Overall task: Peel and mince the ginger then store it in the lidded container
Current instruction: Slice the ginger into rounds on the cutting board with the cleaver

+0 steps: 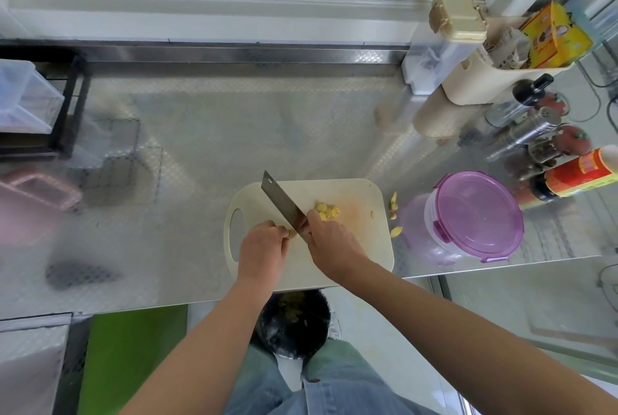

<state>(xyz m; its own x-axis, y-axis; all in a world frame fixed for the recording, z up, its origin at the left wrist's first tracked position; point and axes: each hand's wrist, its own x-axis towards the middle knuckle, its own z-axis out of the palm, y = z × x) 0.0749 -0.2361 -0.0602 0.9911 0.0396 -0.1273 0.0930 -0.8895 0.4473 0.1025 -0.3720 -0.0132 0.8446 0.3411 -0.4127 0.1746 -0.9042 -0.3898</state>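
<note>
A cream cutting board (351,194) lies on the steel counter in front of me. My right hand (329,242) grips the handle of a cleaver (282,204), whose blade points up and left over the board. My left hand (262,247) pinches a small piece of ginger (292,234) against the board, right beside the blade. A pile of yellow ginger slices (327,210) sits just right of the blade. The lidded container (475,217), clear with a purple lid on it, stands to the right of the board.
Loose ginger bits (394,204) lie on the counter between board and container. Sauce bottles and shakers (541,147) crowd the right side, with a cream holder (495,80) behind. A black bin (294,324) with peels stands below the counter edge. A black rack (63,107) is at left.
</note>
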